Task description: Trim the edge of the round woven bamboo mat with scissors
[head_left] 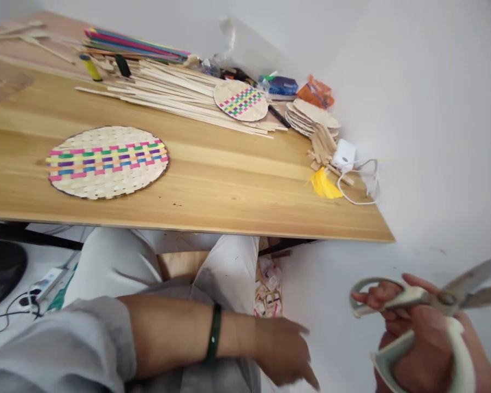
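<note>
My right hand (429,338) grips a pair of scissors (448,297) with pale handles, off the table's right end. Its fingers pass through the handle loops, and the blades stand apart, pointing right. My left hand (284,349) reaches across my lap from the left. It is somewhat blurred, with its fingers apart and nothing visible in it. On the table (229,202) lies an oval woven bamboo piece (108,162) with pink, green, yellow, purple, orange and blue bands and a dark edge. Neither hand touches it.
A smaller woven oval (240,101) rests on pale bamboo strips (167,101). Coloured strips (135,43), a yellow thread spool (90,67) and a black pen (279,116) lie behind. Stacked woven pieces (311,115), yellow strands (325,183) and a white device with a cable (343,154) are at right.
</note>
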The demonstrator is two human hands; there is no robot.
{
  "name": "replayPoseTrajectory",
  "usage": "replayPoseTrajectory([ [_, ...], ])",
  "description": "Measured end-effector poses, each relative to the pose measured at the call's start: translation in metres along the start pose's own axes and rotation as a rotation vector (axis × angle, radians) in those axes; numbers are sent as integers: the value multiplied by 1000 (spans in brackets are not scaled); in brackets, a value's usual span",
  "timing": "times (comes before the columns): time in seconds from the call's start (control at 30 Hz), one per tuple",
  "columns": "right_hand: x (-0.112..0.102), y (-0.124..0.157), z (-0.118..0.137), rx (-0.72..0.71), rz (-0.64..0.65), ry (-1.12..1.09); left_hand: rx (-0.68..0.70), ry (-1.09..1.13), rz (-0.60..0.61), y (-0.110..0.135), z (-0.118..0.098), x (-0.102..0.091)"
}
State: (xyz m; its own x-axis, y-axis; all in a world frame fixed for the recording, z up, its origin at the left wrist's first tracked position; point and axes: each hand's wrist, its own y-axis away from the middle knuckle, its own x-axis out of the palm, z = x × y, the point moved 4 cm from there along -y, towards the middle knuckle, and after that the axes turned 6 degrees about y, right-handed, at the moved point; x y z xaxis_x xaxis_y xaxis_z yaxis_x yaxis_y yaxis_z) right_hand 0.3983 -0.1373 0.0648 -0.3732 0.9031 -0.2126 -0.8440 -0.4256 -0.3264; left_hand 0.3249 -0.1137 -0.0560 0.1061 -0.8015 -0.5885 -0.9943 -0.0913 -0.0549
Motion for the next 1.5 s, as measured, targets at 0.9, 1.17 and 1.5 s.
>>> replayPoseTrajectory([
  [0.9,35,25,-41,199,361,332,-14,88,174,31,59,35],
  [1.17,55,32,-64,169,628,426,16,-98,-330,116,26,-105],
  [1.5,105,58,-53,125,794,275,-714,-731,-913,273,80,-228],
])
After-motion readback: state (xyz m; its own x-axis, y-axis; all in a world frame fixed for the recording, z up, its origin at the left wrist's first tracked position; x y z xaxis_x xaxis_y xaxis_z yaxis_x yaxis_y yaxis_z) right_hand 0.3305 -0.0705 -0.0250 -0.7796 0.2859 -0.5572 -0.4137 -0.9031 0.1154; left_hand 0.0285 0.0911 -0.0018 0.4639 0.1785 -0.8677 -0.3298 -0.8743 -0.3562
